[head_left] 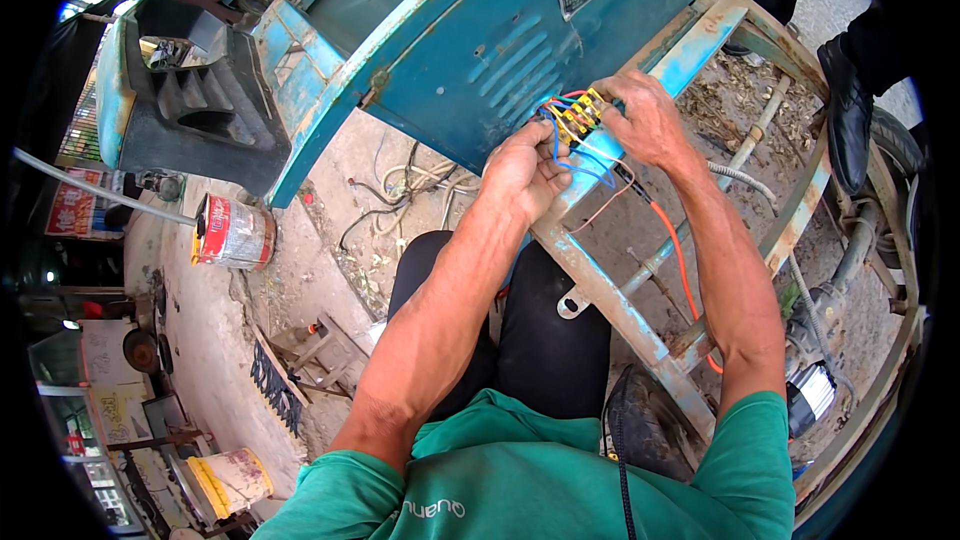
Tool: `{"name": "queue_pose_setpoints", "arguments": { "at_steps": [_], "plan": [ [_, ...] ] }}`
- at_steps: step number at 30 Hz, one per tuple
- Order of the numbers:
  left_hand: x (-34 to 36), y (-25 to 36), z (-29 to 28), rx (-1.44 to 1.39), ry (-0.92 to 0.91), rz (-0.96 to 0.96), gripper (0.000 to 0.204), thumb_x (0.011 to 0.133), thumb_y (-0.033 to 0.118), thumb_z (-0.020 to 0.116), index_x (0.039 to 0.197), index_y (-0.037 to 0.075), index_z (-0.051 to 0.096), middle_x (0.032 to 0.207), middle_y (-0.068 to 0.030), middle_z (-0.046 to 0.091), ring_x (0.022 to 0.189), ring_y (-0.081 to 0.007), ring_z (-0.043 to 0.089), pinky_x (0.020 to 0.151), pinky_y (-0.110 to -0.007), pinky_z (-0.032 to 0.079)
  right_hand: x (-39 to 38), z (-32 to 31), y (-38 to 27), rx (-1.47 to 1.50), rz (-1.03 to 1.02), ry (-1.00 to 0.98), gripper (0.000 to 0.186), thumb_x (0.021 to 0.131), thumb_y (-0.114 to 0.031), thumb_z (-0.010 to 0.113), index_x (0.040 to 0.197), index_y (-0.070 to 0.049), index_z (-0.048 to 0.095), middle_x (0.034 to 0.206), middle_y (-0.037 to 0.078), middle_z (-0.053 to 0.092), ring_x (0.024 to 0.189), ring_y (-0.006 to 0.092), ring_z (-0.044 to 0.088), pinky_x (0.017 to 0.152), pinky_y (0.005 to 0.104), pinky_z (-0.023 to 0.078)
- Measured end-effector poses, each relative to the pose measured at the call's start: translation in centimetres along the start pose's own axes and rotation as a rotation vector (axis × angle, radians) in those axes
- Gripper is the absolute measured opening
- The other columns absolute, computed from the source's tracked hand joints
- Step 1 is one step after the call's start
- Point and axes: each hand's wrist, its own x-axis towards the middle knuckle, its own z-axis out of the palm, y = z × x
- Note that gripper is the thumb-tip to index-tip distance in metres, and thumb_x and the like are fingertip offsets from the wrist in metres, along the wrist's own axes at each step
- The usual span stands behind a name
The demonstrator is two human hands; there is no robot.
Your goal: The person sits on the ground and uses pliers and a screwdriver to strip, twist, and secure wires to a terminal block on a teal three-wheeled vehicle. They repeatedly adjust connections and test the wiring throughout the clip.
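A small terminal block (579, 118) with yellow and black sections sits between my hands, in front of the louvred teal metal panel (440, 70). Red, blue and white wires run from it, and a blue wire (592, 176) loops below. My right hand (642, 120) is closed round the block's right end, thumb and fingers bent against it. At its left side my left hand (524, 172) is closed, its thumb and fingertips pinched on a blue wire; the exact grip is partly hidden. An orange cable (676, 240) trails down from the wires to the right.
A rusty blue metal frame (640, 335) spans the right side. Another person's black shoe (848, 120) rests by its far edge. Loose cables (405, 190) lie on the ground left of my knees. A red and white bucket (235, 232) stands farther left, near a black plastic housing (200, 100).
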Motion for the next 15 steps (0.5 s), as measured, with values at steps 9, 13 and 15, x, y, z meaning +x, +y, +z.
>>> {"name": "queue_pose_setpoints", "arguments": {
  "at_steps": [9, 13, 15],
  "plan": [
    [-1.0, -0.8, -0.4, 0.097, -0.026, 0.091, 0.015, 0.105, 0.023, 0.061, 0.100, 0.009, 0.062, 0.079, -0.0037, 0.066, 0.063, -0.0151, 0.059, 0.061, -0.032, 0.051, 0.1, 0.0, -0.3, -0.007, 0.019, -0.014, 0.030, 0.085, -0.016, 0.062, 0.109, -0.002, 0.075, 0.103, 0.017, 0.074, 0.104, 0.0360, 0.065, 0.096, 0.0485, 0.049],
    [-0.8, -1.4, -0.2, -0.007, 0.057, 0.096, 0.018, 0.107, 0.024, 0.060, 0.104, 0.006, 0.061, 0.083, -0.0045, 0.065, 0.066, -0.0151, 0.062, 0.061, -0.033, 0.054, 0.0, -0.4, -0.6, -0.004, -0.008, -0.023, 0.033, 0.085, -0.017, 0.062, 0.110, 0.000, 0.074, 0.098, 0.018, 0.071, 0.098, 0.0371, 0.064, 0.092, 0.0480, 0.048],
    [-0.7, -1.4, 0.2, -0.060, 0.087, 0.095, 0.019, 0.108, 0.025, 0.059, 0.104, 0.006, 0.061, 0.084, -0.0047, 0.065, 0.065, -0.0148, 0.063, 0.060, -0.033, 0.055, 0.1, -0.4, -0.6, -0.001, -0.001, -0.018, 0.032, 0.085, -0.017, 0.062, 0.109, -0.001, 0.074, 0.097, 0.018, 0.072, 0.098, 0.0367, 0.064, 0.091, 0.0484, 0.049]
  ]
}}
